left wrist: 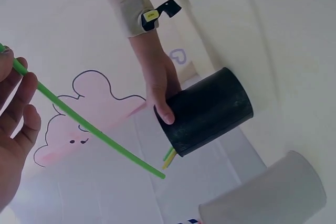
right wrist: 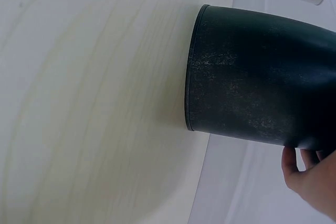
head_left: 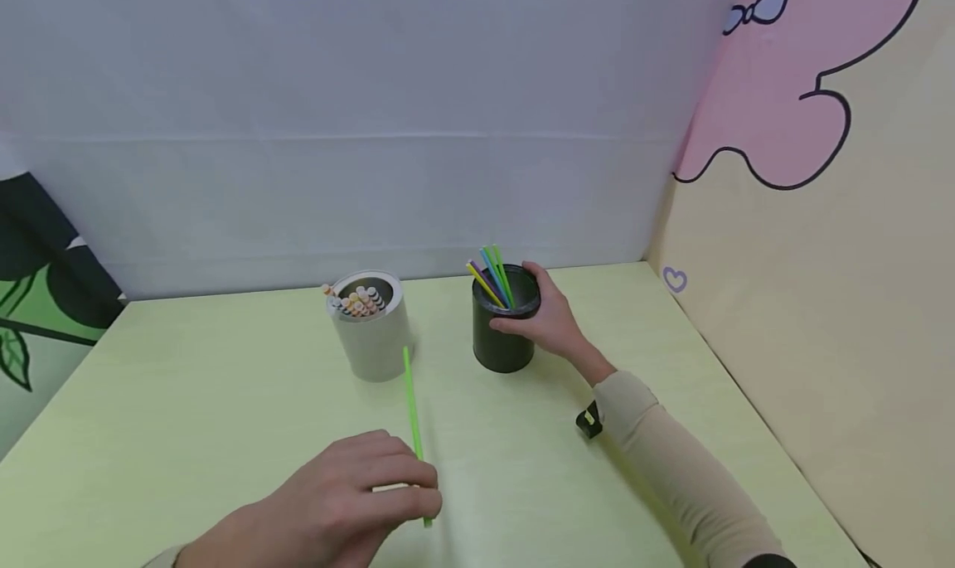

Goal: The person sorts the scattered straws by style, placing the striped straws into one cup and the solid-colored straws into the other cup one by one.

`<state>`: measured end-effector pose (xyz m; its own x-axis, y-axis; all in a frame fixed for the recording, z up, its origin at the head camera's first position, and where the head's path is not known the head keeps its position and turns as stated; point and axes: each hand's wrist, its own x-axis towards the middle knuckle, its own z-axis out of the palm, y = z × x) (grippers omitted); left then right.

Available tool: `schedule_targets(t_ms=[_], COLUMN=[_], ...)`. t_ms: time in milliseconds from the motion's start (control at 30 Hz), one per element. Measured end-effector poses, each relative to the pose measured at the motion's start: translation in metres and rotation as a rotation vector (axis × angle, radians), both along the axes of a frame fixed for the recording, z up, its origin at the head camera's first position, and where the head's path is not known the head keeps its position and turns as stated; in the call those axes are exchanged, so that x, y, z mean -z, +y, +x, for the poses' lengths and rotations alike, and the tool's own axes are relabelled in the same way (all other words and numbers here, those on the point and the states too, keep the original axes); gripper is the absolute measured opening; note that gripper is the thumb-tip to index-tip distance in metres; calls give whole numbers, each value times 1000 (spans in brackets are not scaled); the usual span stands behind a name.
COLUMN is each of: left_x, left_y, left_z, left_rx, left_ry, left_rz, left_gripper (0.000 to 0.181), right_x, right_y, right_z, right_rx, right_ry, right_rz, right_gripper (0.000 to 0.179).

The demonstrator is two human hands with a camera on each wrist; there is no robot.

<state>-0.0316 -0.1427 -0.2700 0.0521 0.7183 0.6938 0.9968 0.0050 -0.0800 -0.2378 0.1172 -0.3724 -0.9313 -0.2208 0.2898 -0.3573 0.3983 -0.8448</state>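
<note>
My left hand (head_left: 358, 489) pinches a green drinking straw (head_left: 413, 406) near its lower end, and the straw slants up and away over the table. At the right, my right hand (head_left: 548, 315) grips the black cup (head_left: 503, 340) around its upper side, thumb along the front near the rim. Several coloured straws (head_left: 492, 278), in yellow, purple, blue and green, stand in that cup. In the left wrist view the green straw (left wrist: 100, 135) runs from my fingertips toward the black cup (left wrist: 210, 111). The right wrist view shows the cup's scuffed side (right wrist: 252, 77), with fingers at its edge.
Left of the black cup stands a white cup (head_left: 373, 344) holding several patterned straws (head_left: 360, 301). Both are on a pale wooden table (head_left: 224, 385). A white cloth (head_left: 336, 137) hangs behind it, and a wall (head_left: 821, 303) with a pink drawing rises at the right.
</note>
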Motion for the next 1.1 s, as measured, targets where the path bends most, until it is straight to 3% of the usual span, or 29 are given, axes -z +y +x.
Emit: schedule_targets(t_ms=[233,500,633,733,967,1100], left_x=[-23,-32,-32,-32,-35,-34], left_y=[14,25,29,31,33,33], left_z=[-11,-21,-31,-43,-86,-109], left_rx=[24,27,32,15,-52,-105], left_ry=[102,122,37,-63,-349,-538], left_rz=[49,101,149,220,375,418], left_gripper=[29,25,17,13,7,16], right_x=[-2,0,0,-2,-2,-1], right_y=[-1,-3,-2,-1,0,0], right_z=[1,2,1,1,2,1], right_rx=[-19,-26,-11,-5,-7,-10], right_ry=[13,6,9,10,4,3], right_rz=[-13,-5,-3,-1,-5,-10], right_gripper=[104,103,103,103,102,103])
